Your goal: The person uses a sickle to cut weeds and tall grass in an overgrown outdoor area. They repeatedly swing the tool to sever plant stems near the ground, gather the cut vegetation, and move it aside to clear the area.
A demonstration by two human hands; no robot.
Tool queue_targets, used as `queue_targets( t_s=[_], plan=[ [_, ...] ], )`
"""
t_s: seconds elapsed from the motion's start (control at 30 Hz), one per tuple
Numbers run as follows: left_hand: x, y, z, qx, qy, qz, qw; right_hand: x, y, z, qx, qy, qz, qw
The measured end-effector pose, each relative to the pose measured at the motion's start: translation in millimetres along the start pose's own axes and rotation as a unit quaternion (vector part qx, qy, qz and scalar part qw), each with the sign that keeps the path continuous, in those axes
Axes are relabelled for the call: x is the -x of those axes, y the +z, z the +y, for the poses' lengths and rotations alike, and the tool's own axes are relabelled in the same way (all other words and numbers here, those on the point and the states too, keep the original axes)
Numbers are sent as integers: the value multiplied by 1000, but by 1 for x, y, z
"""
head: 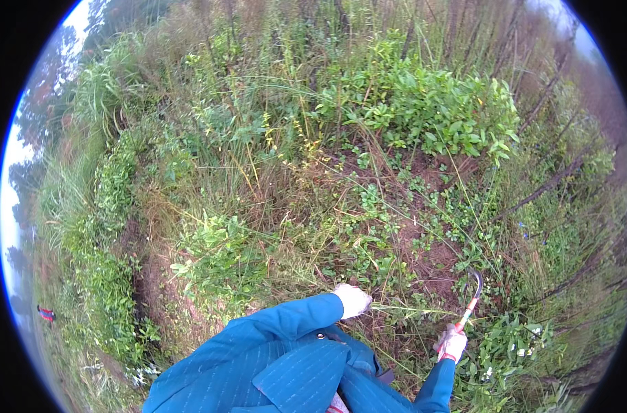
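Observation:
My left hand [352, 301], in a white glove, is closed in front of my body. Thin green grass stalks [412, 310] stick out of its right side towards the sickle. In my right hand [452, 343], also gloved in white with a red cuff edge, is the handle of a sickle [467, 313]. Its curved blade points up and away, over low leafy weeds. Between the hands lie tangled stems and trailing weeds. The fingers of the left hand are mostly hidden from above.
A leafy green shrub [432, 106] grows ahead to the right, a smaller leafy bush [220, 258] to the left. Bare reddish soil [437, 263] shows among the weeds. Thin dark branches [543, 186] slant in at right. White flowers [522, 352] stand near my right hand. Someone in red [46, 313] is far left.

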State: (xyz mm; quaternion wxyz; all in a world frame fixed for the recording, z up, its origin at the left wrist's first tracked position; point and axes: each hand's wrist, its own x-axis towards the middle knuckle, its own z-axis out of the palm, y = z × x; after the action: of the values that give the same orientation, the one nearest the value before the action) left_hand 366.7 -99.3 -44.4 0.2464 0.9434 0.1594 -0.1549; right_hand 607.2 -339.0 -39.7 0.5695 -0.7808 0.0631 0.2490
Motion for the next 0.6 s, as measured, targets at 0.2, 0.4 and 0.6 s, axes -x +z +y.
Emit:
queue_targets(
  t_s=[0.2, 0.4, 0.6],
  plan=[
    [21, 0, -30, -20, -26, 5, 999, 0, -2, 85, 66, 106, 14, 992],
    [30, 17, -65, -38, 1, 10, 999, 47, -5, 146, 24, 133, 10, 991],
    [23, 47, -81, -45, 4, -5, 999, 150, 3, 137, -23, 167, 49, 984]
  ],
)
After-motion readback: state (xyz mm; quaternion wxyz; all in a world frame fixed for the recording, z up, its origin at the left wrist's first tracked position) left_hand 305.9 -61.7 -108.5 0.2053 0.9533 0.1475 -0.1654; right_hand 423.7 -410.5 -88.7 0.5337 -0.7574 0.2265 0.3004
